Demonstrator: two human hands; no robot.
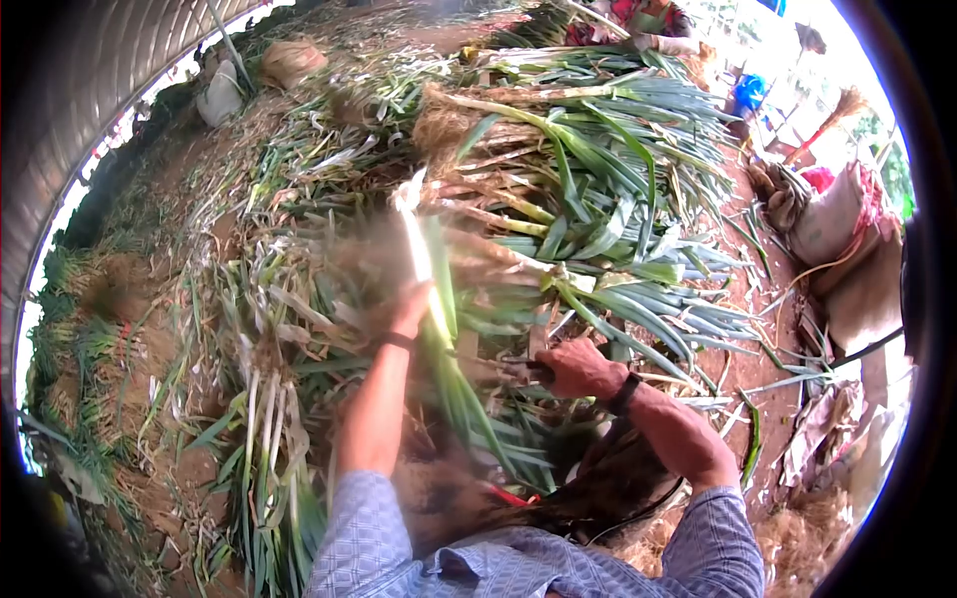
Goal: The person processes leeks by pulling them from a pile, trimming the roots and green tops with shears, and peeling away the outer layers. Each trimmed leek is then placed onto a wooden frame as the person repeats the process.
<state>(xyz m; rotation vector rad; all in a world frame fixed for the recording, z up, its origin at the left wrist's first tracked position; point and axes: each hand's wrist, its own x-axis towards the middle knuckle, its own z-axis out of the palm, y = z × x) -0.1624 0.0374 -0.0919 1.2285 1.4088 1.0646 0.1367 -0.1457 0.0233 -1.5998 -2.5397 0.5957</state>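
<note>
My left hand (pixel 411 307) is closed around a leek (pixel 413 231), its white end pointing up and away from me and its green leaves hanging back toward my lap. My right hand (pixel 585 369) grips a black-handled tool (pixel 539 372). A thin part of it points left toward the leek's leaves; its exact kind is blurred. Just beyond both hands lies a large pile of leeks (pixel 618 214), with brown roots to the left and green leaves to the right.
Trimmed leeks (pixel 267 424) lie in a bunch at the left. Peeled leaves and scraps (pixel 309 179) cover the ground. Filled sacks (pixel 842 219) stand at the right, near a black hose (pixel 867 347). Another person (pixel 663 25) is at the far end of the pile.
</note>
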